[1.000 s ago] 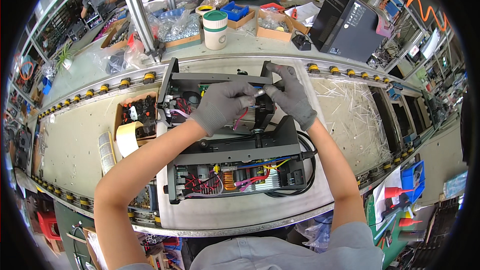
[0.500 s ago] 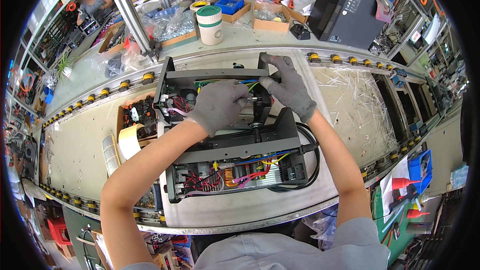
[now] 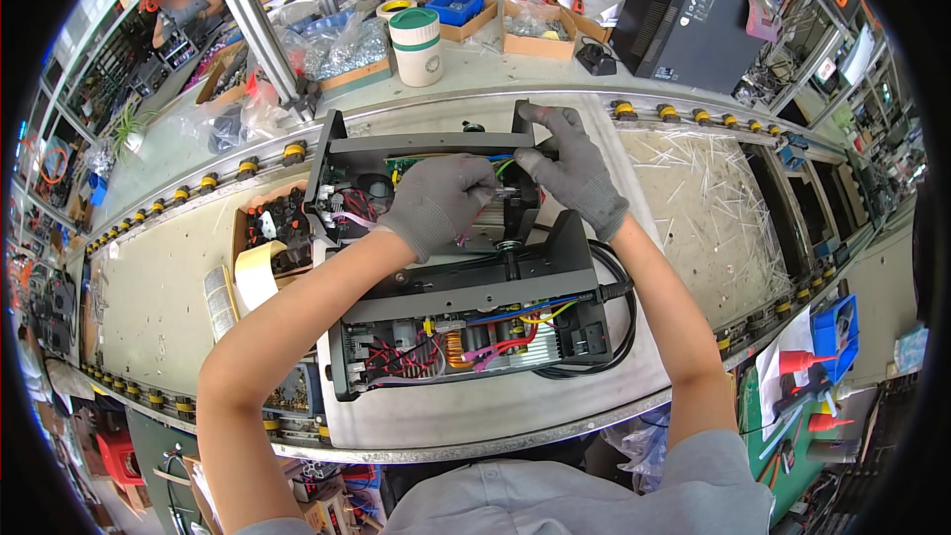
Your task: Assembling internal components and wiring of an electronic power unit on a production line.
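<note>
Head view, single fisheye: worn on the person's head, it looked steeply down over the person's own forearms, which entered from the lower edge, onto the surface (image 3: 149, 297) close below, with the opened electronics chassis (image 3: 466, 307) near the middle of the frame and both hands, left hand (image 3: 436, 203) and right hand (image 3: 573, 170), just above centre. The view faced forward across the roller-edged conveyor toward the far bench holding the cardboard parts boxes (image 3: 540, 35) and a black cabinet (image 3: 684, 15), straight rails bending toward the dark circular rim. No second view was supplied, so nothing was shared.
</note>
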Demonstrator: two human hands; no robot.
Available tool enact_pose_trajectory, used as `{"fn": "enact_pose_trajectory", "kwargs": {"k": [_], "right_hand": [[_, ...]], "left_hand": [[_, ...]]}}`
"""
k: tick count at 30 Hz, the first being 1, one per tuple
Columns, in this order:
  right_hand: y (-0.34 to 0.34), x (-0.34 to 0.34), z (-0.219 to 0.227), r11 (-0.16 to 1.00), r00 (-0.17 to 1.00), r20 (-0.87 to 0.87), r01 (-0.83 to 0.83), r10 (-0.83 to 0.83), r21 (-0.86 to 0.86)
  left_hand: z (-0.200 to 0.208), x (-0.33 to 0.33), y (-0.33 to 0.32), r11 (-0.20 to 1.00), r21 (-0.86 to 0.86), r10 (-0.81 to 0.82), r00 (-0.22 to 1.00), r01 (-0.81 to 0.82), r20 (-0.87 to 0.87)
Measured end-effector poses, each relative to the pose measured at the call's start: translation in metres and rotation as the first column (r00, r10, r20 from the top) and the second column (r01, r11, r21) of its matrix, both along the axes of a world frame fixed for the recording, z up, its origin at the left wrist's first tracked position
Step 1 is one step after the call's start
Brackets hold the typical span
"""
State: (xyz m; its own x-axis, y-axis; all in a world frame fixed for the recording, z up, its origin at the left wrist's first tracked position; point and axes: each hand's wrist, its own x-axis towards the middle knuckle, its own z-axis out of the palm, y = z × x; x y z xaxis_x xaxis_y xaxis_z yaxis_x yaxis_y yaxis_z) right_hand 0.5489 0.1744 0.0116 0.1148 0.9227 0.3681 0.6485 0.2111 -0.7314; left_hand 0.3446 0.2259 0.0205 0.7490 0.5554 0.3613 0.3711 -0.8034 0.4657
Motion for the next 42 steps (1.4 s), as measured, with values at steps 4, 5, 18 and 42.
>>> {"fn": "enact_pose_trajectory", "kwargs": {"k": [4, 5, 18, 42], "right_hand": [[0.000, -0.004, 0.000, 0.995, 1.000, -0.006, -0.027, 0.027, 0.100], [0.000, -0.004, 0.001, 0.997, 1.000, 0.009, 0.007, -0.007, 0.079], [0.002, -0.001, -0.001, 0.995, 1.000, -0.015, -0.006, 0.007, 0.096], [0.001, -0.002, -0.002, 0.993, 0.999, -0.036, -0.014, 0.018, 0.116]], "left_hand": [[0.001, 0.007, -0.003, 1.000, -0.002, 0.009, 1.000, -0.009, 0.018], [0.002, 0.009, -0.003, 1.000, -0.024, 0.005, 0.999, -0.004, 0.033], [0.013, -0.026, 0.017, 0.990, 0.117, -0.067, 0.992, 0.080, -0.110], [0.011, -0.002, -0.005, 0.981, 0.193, 0.014, 0.997, 0.001, -0.077]]}}
